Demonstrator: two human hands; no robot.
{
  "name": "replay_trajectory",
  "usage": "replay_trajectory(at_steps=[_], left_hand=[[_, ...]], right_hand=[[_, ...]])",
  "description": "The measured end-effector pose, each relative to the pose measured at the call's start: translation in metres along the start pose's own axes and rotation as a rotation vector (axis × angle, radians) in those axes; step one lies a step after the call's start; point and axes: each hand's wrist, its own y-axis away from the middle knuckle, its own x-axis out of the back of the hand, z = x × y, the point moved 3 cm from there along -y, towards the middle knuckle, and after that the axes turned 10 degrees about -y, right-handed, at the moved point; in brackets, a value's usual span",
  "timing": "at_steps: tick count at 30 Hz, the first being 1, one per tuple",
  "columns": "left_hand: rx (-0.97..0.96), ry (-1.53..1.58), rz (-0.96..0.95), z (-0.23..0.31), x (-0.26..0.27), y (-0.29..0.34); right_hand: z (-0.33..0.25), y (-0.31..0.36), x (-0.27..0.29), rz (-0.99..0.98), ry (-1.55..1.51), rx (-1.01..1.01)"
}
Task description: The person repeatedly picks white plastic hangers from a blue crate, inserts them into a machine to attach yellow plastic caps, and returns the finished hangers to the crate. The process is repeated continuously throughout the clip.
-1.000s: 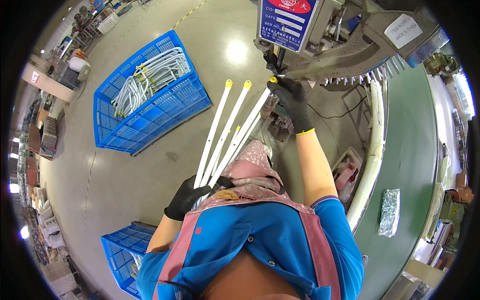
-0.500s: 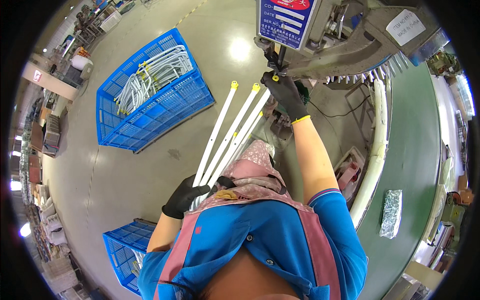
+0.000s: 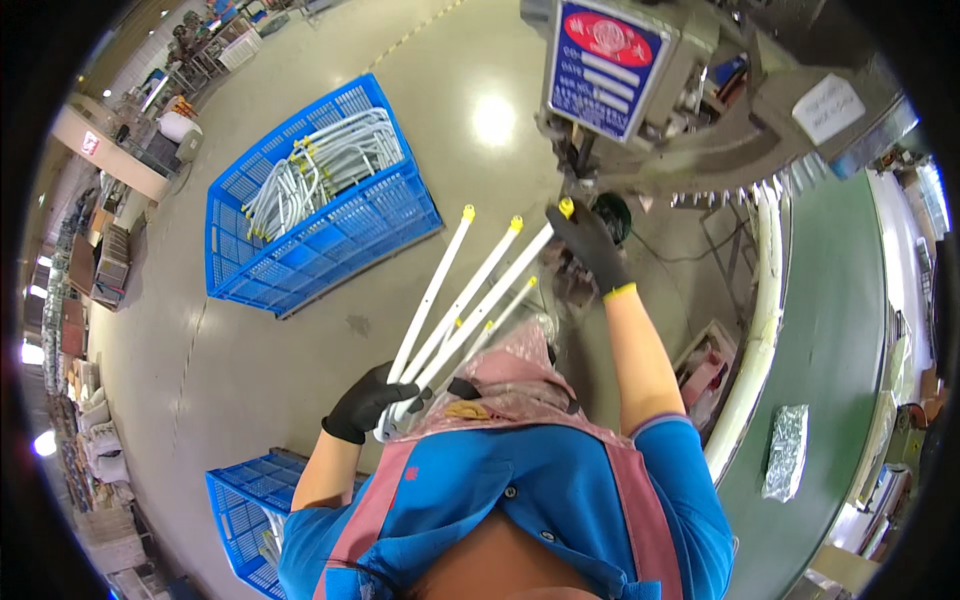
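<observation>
My left hand point(image 3: 368, 402), in a black glove, is wrapped round the lower ends of several white metal tubes point(image 3: 486, 303). They fan out up and away from it. Yellow end pieces point(image 3: 468, 213) cap their far ends. In a matching black glove, my right hand point(image 3: 592, 245) holds the capped end of the rightmost long tube, its fingers just beside the yellow end piece point(image 3: 567, 207). Shorter yellow tips show lower in the bundle, near my pink apron. A grey machine point(image 3: 745, 130) with a blue plate stands just beyond my right hand.
A blue plastic crate point(image 3: 330, 265) of bent white tubes stands on the floor at far left. Another blue crate point(image 3: 240, 520) is at near left. To the right runs a green-topped table point(image 3: 830, 330) with a clear bag of small parts point(image 3: 787, 452), bordered by a pale padded rail point(image 3: 762, 300).
My right hand has come back from the machine's head toward me, bringing the tube's capped end along. The tubes fan slightly wider, and the view has shifted a little.
</observation>
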Motion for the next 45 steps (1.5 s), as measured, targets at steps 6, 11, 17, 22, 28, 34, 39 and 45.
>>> replay_trajectory(at_steps=[6, 11, 17, 22, 28, 34, 39, 45], left_hand=[[-0.090, -0.041, -0.016, 0.003, 0.009, 0.000], [-0.122, -0.026, -0.073, 0.001, 0.010, -0.001], [-0.217, -0.064, -0.035, 0.010, 0.009, -0.002], [-0.393, 0.199, 0.037, 0.059, 0.008, 0.012], [-0.773, 0.338, 0.175, 0.118, -0.014, 0.012], [-1.153, 0.913, -0.257, 0.155, -0.041, -0.016], [-1.263, 0.716, -0.692, 0.172, -0.030, -0.017], [-1.280, 0.918, -0.238, 0.134, 0.026, 0.017]], right_hand=[[0.033, 0.065, 0.018, 0.086, 0.064, -0.012], [0.091, 0.147, 0.050, 0.103, 0.081, -0.206], [0.113, 0.184, 0.059, 0.154, -0.210, -0.431], [0.087, 0.169, 0.013, -0.076, -0.142, -0.253], [0.006, 0.186, -0.049, -0.393, -0.389, -0.316], [-0.079, 0.217, -0.089, -0.701, -0.977, -0.507], [-0.091, 0.187, -0.128, -0.579, -1.025, -0.421], [-0.064, 0.141, -0.176, -0.406, -1.434, -0.484]])
